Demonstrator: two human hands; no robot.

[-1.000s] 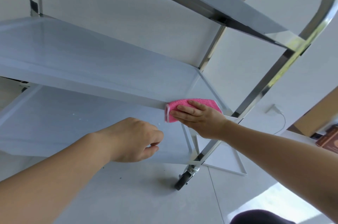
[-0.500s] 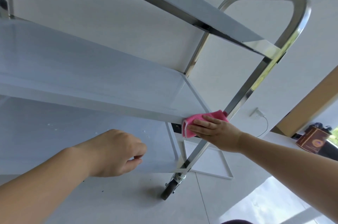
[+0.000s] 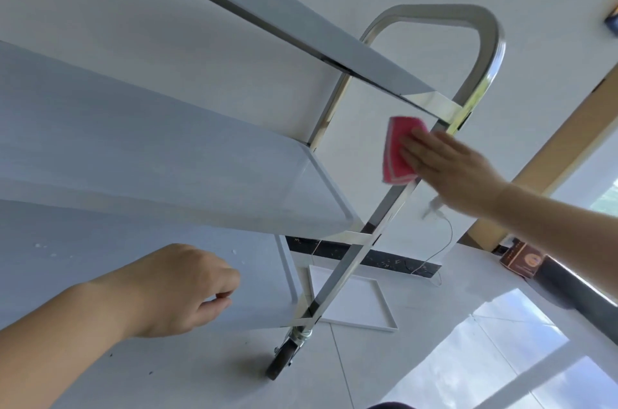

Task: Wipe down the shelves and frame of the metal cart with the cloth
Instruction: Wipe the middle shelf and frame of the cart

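Note:
The metal cart fills the left and middle of the head view, with a top shelf [image 3: 301, 30], a middle shelf [image 3: 167, 154] and a bottom shelf [image 3: 100, 261]. Its shiny near upright [image 3: 374, 241] rises into a looped handle [image 3: 434, 12]. My right hand [image 3: 448, 168] presses a folded pink cloth [image 3: 396, 154] flat against that upright, between the middle and top shelves. My left hand [image 3: 180, 288] hovers in a loose fist in front of the bottom shelf, holding nothing.
A black caster wheel [image 3: 282, 362] sits under the near corner on the pale tiled floor. A flat white tray [image 3: 354, 301] lies on the floor behind the cart. A wall plug with a thin cable [image 3: 434, 208] and a brown box [image 3: 521, 260] are to the right.
My right hand has carried the pink cloth from the middle shelf's front corner up along the upright toward the top shelf. My left hand has stayed near the bottom shelf.

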